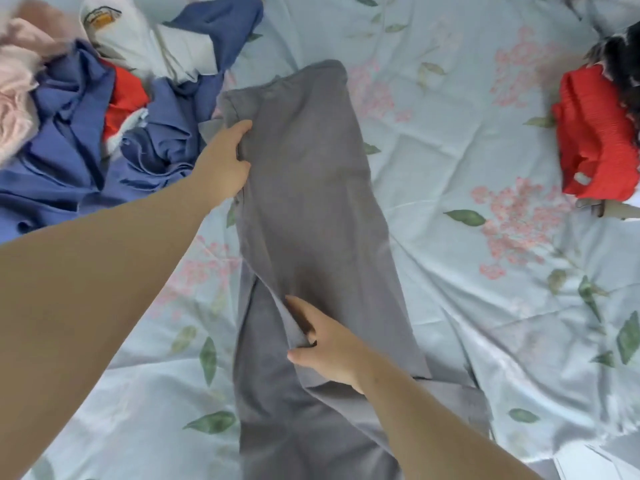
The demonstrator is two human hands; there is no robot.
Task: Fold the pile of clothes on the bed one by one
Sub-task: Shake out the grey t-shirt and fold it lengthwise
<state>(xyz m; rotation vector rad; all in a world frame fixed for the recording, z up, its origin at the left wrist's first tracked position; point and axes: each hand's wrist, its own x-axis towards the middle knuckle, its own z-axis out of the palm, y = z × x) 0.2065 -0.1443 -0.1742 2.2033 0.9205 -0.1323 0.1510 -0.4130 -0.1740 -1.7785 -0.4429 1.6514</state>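
The grey garment (311, 188) lies lengthwise down the middle of the bed, running from near the pile at the top to the bottom edge of the view. It looks like a pair of trousers doubled over along its length, with one layer lying on the other and a second strip of the same cloth showing below and to the left.

Your left hand (223, 161) grips the garment's left edge near its upper end, with the thumb on top of the cloth and the fingers curled round the hem. Your right hand (329, 344) pinches a fold of the upper layer lower down, with the thumb above and the fingers below, so the cloth bunches between them. Both forearms reach in from the bottom and the left of the view.

The pile of clothes (86, 116) sits at the upper left, just beside the grey garment's top corner. In it, a blue garment (69, 161) is spread widest, with a red piece (123, 98) tucked into its folds, a white garment (138, 39) above it and a pink garment (14, 91) at the far left edge.

The bed sheet (485, 306) is pale blue with pink flowers and green leaves, and it is creased around the garment. At the right edge, well apart from your hands, lies a red garment (592, 140) with something dark (623, 64) above it that is too blurred to identify.
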